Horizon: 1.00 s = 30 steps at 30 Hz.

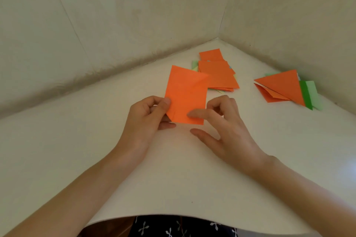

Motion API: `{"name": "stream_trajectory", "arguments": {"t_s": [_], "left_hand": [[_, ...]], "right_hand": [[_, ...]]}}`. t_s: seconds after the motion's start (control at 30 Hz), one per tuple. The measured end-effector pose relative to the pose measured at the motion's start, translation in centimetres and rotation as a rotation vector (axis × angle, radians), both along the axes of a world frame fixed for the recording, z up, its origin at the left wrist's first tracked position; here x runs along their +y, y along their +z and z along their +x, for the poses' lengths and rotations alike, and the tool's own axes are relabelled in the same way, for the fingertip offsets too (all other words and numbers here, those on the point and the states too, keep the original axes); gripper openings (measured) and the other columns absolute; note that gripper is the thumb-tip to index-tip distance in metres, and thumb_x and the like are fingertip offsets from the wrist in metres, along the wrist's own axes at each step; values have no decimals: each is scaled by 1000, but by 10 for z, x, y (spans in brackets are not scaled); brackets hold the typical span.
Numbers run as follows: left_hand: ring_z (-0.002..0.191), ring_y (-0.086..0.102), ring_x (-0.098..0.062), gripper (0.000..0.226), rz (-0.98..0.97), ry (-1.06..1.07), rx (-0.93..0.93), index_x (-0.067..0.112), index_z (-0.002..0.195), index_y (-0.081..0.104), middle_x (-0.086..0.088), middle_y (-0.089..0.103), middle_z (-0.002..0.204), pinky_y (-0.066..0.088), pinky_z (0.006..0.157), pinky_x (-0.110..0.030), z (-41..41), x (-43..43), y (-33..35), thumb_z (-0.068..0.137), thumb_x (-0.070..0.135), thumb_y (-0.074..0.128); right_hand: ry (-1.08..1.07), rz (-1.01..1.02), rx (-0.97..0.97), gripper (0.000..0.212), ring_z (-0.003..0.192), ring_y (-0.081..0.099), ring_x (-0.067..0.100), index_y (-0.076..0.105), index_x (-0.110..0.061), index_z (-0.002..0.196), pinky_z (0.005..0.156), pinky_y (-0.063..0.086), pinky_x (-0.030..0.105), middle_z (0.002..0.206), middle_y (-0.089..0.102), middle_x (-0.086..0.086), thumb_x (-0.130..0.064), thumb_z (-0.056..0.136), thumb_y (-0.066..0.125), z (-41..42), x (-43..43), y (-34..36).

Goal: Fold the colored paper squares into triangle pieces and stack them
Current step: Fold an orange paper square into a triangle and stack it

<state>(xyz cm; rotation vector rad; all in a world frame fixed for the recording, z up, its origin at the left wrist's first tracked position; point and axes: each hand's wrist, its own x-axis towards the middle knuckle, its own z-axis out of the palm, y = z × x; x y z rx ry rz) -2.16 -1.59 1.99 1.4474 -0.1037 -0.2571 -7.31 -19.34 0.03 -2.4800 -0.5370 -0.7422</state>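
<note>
The job looks partway through: a stack of triangles (pixel 279 86) lies at the right of the bench (pixel 96 140), orange on top and green showing beneath, while a pile of unfolded squares (pixel 217 75) waits toward the far corner, so several folds are left. The orange sheet (pixel 185 94) in work sits in the middle, an oblong with a slanted crease, not yet a triangle — the left hand (pixel 148 121) pinches its left edge, and the right hand (pixel 225 131), thumb spread wide, lays a forefinger near its right corner. No brand, label or writing can be read.
</note>
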Motion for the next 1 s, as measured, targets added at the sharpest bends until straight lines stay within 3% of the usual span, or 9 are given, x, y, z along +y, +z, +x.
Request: {"name": "stream_trajectory", "arguments": {"t_s": [0.13,0.27,0.4,0.6,0.7,0.77,0.83,0.93,1.0], "left_hand": [[69,70,-14,14,-68,-91,12,8,84,60,-2,72,71,53,59,-20,-5,-4,1,94,11,51],[82,72,-19,13,-133,-208,57,8,91,61,-6,74,85,54,62,-21,-5,-3,1,94,8,48],[86,72,-21,23,-142,-296,69,7,98,62,-10,74,91,55,65,-22,-6,-2,1,84,21,51],[85,72,-20,32,-81,-306,28,7,100,64,-9,74,91,55,67,-22,-9,-5,1,76,27,58],[80,72,-17,21,-35,-267,9,5,98,63,-7,75,86,55,64,-20,-10,-6,0,81,16,62],[78,72,-16,11,-27,-251,4,5,96,63,-7,75,84,55,63,-19,-10,-6,-2,87,5,58],[78,72,-16,9,-28,-243,-3,5,95,62,-7,75,83,55,64,-20,-9,-5,-2,89,2,56],[77,72,-17,8,-26,-231,-8,6,94,61,-7,75,83,55,65,-20,-9,-5,-1,89,2,56],[77,72,-17,11,-31,-221,-15,9,97,60,-7,74,82,54,64,-20,-9,-5,-1,90,2,56]], "right_hand": [[-70,126,-40,22,83,35,10,72,-14,94,77,32,14,89,44,-3,-32,87,59,0,-4,5],[-122,408,164,13,90,42,6,66,-28,85,81,31,9,88,47,-9,-39,84,58,0,-7,9],[-180,601,295,17,92,48,7,59,-30,78,78,34,10,93,49,-13,-46,81,64,3,-9,9],[-194,664,340,11,91,52,0,59,-10,81,74,38,10,106,54,-10,-18,87,65,5,-9,7],[-181,717,357,15,80,53,3,54,-12,78,68,41,16,103,54,-10,-11,86,66,5,-7,9],[-152,842,417,18,77,58,8,51,-16,88,70,48,27,105,55,-15,-9,84,68,4,-5,12],[-155,955,481,31,70,62,10,46,-22,101,66,51,26,108,56,-16,-12,83,69,4,-5,15],[-115,1091,576,34,55,58,19,41,-18,111,52,47,27,82,66,4,-11,87,64,6,-6,20],[-50,1153,614,30,45,52,18,41,-15,112,44,41,25,62,63,7,-5,90,57,6,-8,21]]}}
